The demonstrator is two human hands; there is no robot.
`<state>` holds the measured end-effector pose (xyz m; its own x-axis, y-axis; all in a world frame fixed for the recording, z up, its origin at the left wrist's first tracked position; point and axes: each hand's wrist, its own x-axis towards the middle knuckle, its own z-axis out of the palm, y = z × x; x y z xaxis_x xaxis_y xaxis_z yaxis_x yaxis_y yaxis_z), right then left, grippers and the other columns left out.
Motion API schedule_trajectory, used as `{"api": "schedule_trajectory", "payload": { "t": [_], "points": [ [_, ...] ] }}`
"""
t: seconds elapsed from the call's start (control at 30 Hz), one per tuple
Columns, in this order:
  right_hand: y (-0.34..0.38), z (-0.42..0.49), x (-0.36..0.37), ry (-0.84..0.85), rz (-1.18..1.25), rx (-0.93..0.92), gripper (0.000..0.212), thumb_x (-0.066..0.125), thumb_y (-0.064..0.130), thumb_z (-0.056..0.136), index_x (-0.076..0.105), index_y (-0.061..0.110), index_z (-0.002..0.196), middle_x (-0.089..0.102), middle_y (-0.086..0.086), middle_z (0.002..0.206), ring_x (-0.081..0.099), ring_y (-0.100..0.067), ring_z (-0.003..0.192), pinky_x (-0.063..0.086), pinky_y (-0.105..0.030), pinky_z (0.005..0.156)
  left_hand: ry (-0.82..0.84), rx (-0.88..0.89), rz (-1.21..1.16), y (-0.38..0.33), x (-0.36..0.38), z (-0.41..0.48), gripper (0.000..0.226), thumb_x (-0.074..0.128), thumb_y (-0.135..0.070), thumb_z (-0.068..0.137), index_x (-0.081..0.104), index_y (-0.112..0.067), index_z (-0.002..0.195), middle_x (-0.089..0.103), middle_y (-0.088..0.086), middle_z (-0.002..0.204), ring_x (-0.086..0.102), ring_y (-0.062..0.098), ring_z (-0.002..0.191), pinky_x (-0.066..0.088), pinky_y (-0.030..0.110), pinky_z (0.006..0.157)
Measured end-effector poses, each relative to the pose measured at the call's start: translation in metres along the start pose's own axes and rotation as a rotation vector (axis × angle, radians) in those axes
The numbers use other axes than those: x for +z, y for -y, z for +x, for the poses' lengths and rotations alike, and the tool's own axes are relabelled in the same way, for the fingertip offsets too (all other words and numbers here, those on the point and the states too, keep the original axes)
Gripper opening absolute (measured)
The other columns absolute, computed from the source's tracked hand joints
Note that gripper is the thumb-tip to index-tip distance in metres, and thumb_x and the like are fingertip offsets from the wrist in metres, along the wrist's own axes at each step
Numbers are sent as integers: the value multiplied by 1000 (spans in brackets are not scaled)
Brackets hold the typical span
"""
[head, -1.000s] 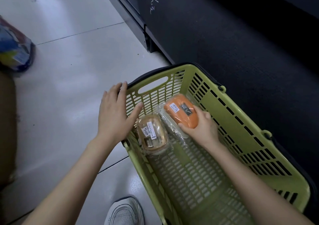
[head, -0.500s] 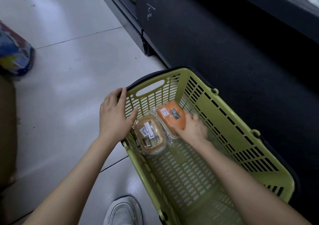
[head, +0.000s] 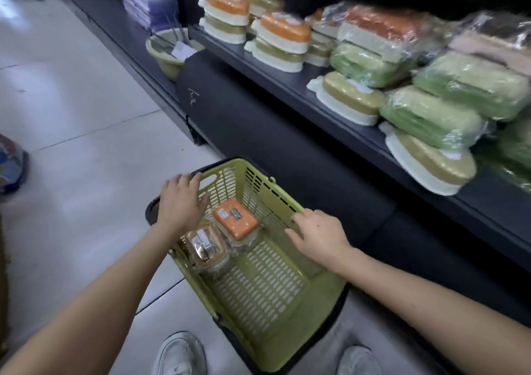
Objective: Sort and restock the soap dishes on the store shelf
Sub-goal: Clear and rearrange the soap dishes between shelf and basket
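Two wrapped soap dishes lie in the far-left corner of the green basket [head: 258,288]: an orange-lidded soap dish [head: 235,218] and, touching its near side, a brown soap dish [head: 207,248]. Both look like light, stiff plastic boxes, but the loose clear film is probably slippery, so gripping across the short sides seems safer than pinching the wrap. The left hand [head: 179,202] rests on the basket's far-left rim, fingers straight, holding nothing; the right hand [head: 319,235] hovers spread and empty at the basket's right rim. Matching dishes are stacked on the shelf [head: 287,87] beyond the basket
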<state>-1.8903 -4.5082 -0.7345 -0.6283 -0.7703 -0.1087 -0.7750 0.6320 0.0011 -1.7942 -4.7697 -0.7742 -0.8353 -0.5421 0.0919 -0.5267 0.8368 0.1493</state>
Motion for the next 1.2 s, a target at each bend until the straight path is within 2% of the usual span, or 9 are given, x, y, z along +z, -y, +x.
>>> {"api": "schedule_trajectory", "payload": {
  "t": [0.17, 0.3, 0.37, 0.5, 0.63, 0.77, 0.87, 1.07, 1.2],
  "points": [
    [-36, -73, -63, -171, 14, 43, 38, 36, 48, 100, 60, 22, 116, 62, 3, 111, 56, -21, 108, 46, -34, 79, -106, 323, -141, -88, -58, -7, 34, 51, -28, 96, 63, -7, 118, 63, 13, 115, 54, 34, 108, 44, 43, 90],
    [-80, -140, -92, -469, 68, 210, 33, 46, 45, 91, 70, 23, 88, 68, 7, 80, 65, -19, 78, 48, -31, 59, -288, 588, -323, -168, -95, -23, 37, 45, -31, 93, 70, -6, 102, 67, 7, 97, 59, 30, 96, 41, 32, 86],
    [-108, -174, -100, -596, 32, 308, 32, 47, 43, 89, 71, 24, 82, 68, 10, 75, 65, -16, 71, 47, -26, 54, -376, 714, -394, -208, -113, -33, 37, 44, -31, 91, 71, -5, 97, 67, 6, 92, 55, 25, 92, 39, 29, 84],
    [-170, -228, -105, -745, -15, 500, 21, 61, 33, 89, 72, 16, 93, 71, 2, 87, 66, -24, 79, 52, -32, 58, -428, 914, -440, -285, -140, -54, 32, 49, -28, 90, 69, -5, 100, 65, 7, 94, 55, 26, 93, 40, 30, 86],
    [-236, -262, -99, -798, -15, 742, 37, 58, 36, 89, 68, 8, 110, 66, -12, 107, 60, -37, 96, 52, -40, 68, -361, 1060, -453, -353, -150, -69, 37, 47, -32, 90, 68, -6, 106, 63, 9, 101, 55, 27, 95, 42, 31, 86],
    [-290, -277, -94, -753, 44, 905, 56, 71, 38, 84, 57, 6, 128, 53, -24, 130, 48, -46, 115, 50, -52, 79, -266, 1062, -379, -410, -150, -68, 46, 47, -40, 89, 64, -8, 119, 59, 16, 118, 51, 34, 113, 46, 41, 92],
    [-316, -277, -95, -727, 70, 922, 75, 75, 46, 78, 49, 8, 137, 42, -29, 140, 40, -50, 125, 47, -58, 88, -229, 1038, -311, -442, -147, -58, 47, 63, -34, 88, 58, -9, 128, 50, 24, 132, 43, 42, 124, 42, 51, 101],
    [-363, -262, -116, -550, 236, 1003, 101, 64, 68, 74, 16, 30, 154, 8, -19, 160, 9, -40, 146, 24, -49, 115, -91, 889, -84, -488, -146, -19, 77, 51, -61, 87, 22, -28, 151, 12, 20, 157, 6, 38, 145, 18, 49, 117],
    [-381, -254, -116, -454, 354, 981, 100, 60, 72, 75, 8, 36, 153, 1, -12, 162, 13, -36, 147, 31, -48, 112, 56, 798, -86, -509, -147, 2, 85, 48, -70, 82, 13, -36, 152, 2, 14, 160, -3, 38, 146, 14, 52, 117]
  ]
}}
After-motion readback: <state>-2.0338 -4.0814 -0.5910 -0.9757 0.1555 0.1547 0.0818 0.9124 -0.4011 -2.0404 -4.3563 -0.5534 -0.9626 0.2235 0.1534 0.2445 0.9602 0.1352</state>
